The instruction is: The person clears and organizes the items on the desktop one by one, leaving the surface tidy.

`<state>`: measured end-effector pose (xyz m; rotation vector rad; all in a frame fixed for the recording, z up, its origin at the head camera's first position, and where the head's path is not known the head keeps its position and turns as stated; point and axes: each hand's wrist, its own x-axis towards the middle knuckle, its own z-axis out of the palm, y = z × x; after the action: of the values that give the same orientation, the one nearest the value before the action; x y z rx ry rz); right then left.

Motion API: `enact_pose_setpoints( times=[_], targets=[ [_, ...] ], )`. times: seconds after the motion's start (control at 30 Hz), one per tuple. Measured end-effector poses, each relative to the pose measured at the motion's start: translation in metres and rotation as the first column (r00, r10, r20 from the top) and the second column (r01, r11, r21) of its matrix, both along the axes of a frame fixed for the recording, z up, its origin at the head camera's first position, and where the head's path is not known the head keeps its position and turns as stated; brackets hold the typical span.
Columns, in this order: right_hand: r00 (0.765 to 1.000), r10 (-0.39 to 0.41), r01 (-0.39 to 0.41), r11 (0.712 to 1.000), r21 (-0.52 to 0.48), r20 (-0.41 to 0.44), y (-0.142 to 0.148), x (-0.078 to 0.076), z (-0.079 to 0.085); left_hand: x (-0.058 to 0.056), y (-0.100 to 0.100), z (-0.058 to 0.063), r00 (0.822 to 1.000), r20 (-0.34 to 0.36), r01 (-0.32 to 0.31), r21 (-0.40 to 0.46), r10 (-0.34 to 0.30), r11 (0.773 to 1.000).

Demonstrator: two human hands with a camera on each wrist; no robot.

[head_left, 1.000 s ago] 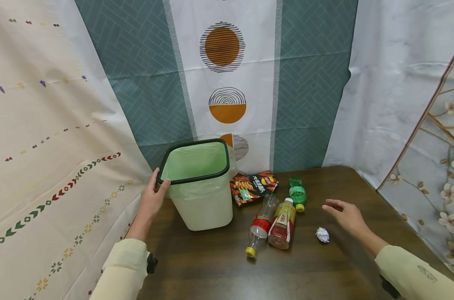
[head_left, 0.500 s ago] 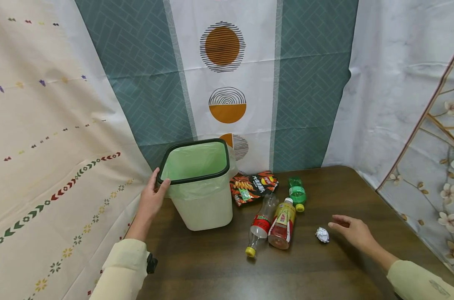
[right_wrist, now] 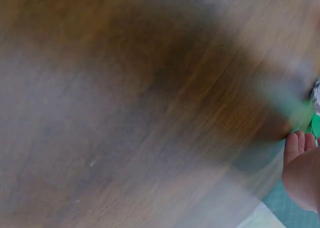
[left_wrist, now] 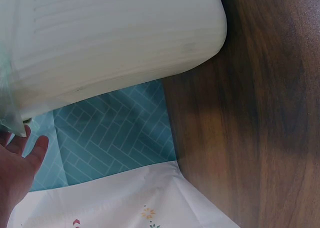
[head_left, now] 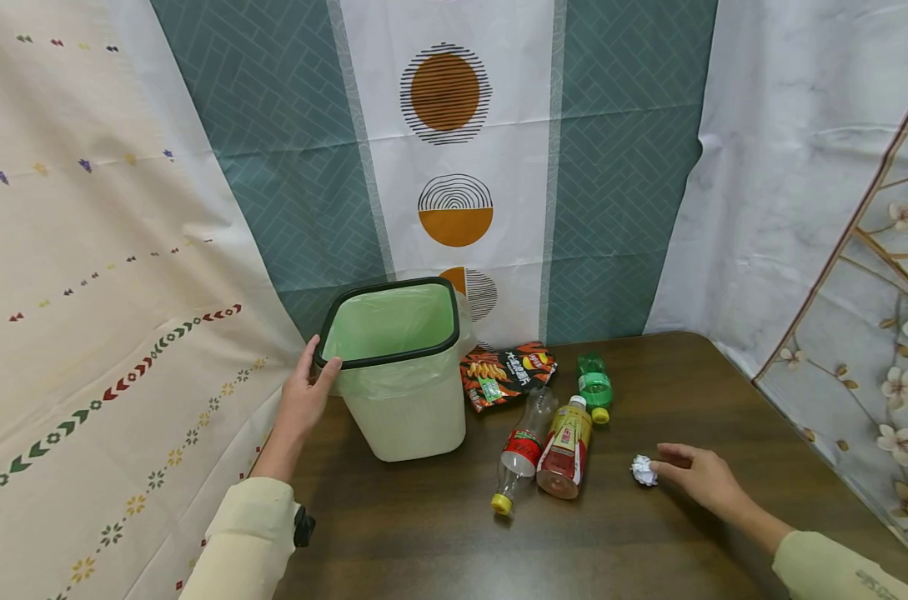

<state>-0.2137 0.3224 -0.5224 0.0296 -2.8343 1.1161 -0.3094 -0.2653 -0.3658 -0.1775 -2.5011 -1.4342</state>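
Note:
A pale trash bin [head_left: 416, 425] with a black rim and a clear liner stands upright on the table. My left hand [head_left: 303, 400] holds the front left corner of its rim, the thumb over the front. In the left wrist view, part of that hand [left_wrist: 17, 173] shows beside the liner, some fingers hidden. A crumpled paper ball [head_left: 644, 471] lies at right. My right hand [head_left: 701, 479] is just right of it, thumb tip at its edge and fingers spread above the table. The right wrist view catches the paper ball [right_wrist: 316, 95] and hand [right_wrist: 302, 170] at its edge.
Right of the bin lie a black and orange chip bag [head_left: 508, 372], a clear bottle with a red label [head_left: 524, 448], a bottle with a yellow and red label [head_left: 566, 446] and a green bottle [head_left: 594, 386]. Fabric hangings [head_left: 619, 167] border the brown table [head_left: 423, 533].
My right hand has come down toward the table and then left, to the paper ball's edge. The left hand and bin have stayed put.

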Motion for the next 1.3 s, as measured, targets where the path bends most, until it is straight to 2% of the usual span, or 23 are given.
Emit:
enact_pose_setpoints(
  times=[0.4, 0.77, 1.1, 1.3],
  targets=[
    [0.999, 0.011, -0.012, 1.000, -0.020, -0.041, -0.015, 0.004, 0.000, 0.000, 0.000, 0.000, 1.000, -0.010, 0.003, -0.001, -0.003, 1.000],
    [0.994, 0.096, -0.096, 0.995, 0.000, -0.046, -0.015, 0.005, -0.003, 0.001, 0.000, 0.000, 1.000, -0.009, 0.012, 0.002, -0.012, 1.000],
    [0.998, 0.055, -0.054, 0.998, 0.009, -0.043, -0.017, 0.003, 0.001, 0.001, 0.000, 0.001, 1.000, -0.003, 0.014, 0.005, -0.014, 1.000],
    [0.998, 0.042, -0.043, 0.999, -0.018, -0.050, -0.020, -0.001, 0.007, 0.000, -0.001, 0.000, 1.000, -0.004, 0.018, 0.006, -0.018, 1.000]
  ],
)
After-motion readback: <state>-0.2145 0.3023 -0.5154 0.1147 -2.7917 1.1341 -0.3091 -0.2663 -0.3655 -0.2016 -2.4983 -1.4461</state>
